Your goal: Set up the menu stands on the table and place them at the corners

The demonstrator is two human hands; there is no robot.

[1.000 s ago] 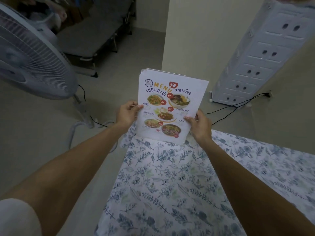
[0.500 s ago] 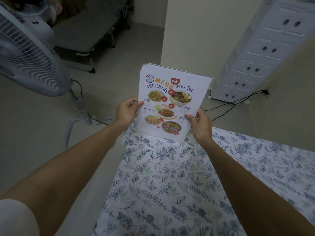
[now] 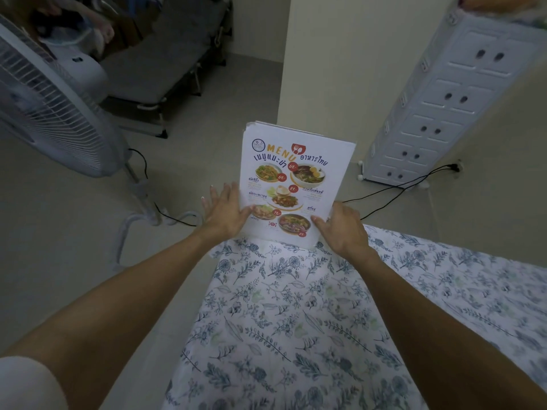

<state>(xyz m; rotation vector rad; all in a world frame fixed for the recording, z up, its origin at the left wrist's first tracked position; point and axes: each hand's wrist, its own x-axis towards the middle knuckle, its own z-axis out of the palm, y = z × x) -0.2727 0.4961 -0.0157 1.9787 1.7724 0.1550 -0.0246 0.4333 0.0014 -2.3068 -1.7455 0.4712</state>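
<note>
Menu stand [image 3: 297, 184] upright at the far corner of the table [image 3: 296, 321], bottom edge on the floral cloth; left hand [image 3: 226, 216] flat against its left edge with fingers spread, right hand [image 3: 340, 229] pinching the lower right corner, thumb on the front. Probably best to square the base, then ease off 1 hand at a time so nothing tips. Readable up top: "MENU" in orange plus Thai script, 5 dish photos, red price dots too small to make out.

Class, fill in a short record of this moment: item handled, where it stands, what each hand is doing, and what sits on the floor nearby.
item: menu stand, upright, printed side facing the camera
position: at the corner of the floral tablecloth
left hand: fingers spread, thumb on the stand's left edge
right hand: holds the lower right edge
floor left: standing fan
floor right: white drawer unit, black cable
</note>
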